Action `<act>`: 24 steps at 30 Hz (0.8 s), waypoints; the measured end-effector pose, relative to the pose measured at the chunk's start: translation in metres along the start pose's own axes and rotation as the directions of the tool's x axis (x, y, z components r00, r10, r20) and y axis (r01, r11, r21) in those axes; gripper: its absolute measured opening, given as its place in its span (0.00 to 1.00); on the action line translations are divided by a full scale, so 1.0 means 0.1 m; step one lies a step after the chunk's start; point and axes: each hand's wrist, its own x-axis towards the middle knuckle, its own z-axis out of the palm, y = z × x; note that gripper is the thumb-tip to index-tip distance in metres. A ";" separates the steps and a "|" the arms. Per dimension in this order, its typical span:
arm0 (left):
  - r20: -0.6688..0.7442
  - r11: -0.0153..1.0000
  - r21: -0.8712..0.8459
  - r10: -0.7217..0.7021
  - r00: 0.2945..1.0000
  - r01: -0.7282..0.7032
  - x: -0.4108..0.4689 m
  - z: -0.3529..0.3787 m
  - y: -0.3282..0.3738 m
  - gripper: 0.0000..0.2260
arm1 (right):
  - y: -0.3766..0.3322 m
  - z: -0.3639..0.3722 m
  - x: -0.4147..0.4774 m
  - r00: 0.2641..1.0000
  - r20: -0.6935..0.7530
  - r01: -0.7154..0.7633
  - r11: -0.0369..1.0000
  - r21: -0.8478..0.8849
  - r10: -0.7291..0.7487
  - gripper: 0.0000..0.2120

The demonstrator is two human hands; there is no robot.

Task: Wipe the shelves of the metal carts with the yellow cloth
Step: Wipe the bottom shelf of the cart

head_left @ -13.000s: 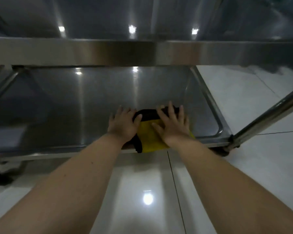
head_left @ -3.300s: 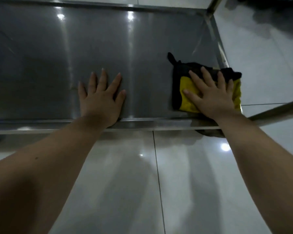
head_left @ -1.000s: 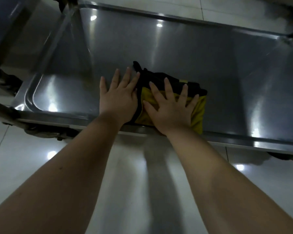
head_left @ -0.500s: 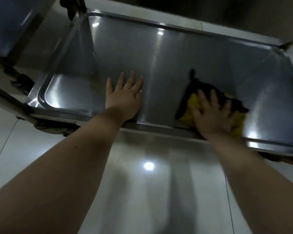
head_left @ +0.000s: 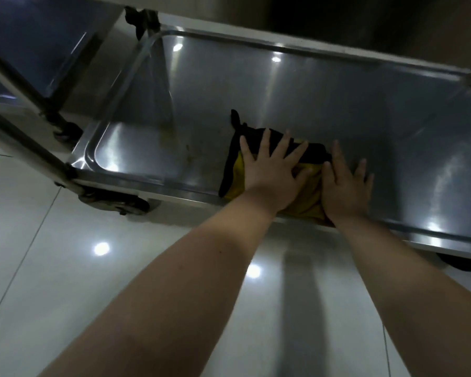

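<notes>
A folded yellow cloth (head_left: 307, 198) with a black edge lies on the low steel shelf (head_left: 365, 104) of a metal cart, at the shelf's near rim. My left hand (head_left: 269, 170) lies flat on the cloth's left half, fingers spread and straight. My right hand (head_left: 344, 186) presses flat beside it, partly on the cloth's right edge and partly on the bare steel. Much of the cloth is hidden under both palms.
The shelf has a raised rim all round. A cart post (head_left: 25, 148) and a caster wheel (head_left: 117, 204) stand at the near left corner. Another cart's shelf (head_left: 38, 44) shows at the upper left. Glossy white floor tiles (head_left: 93, 268) lie below.
Half a second ago my left hand rested on bare steel while my right hand held the cloth farther right. Now the cloth has slid left and both hands press on it.
</notes>
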 end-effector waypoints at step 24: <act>-0.016 0.985 0.018 -0.169 0.985 0.169 0.85 -0.38 -1.18 0.32 | -0.08 0.06 0.04 0.983 0.164 0.142 0.898 -0.417 -0.079 0.28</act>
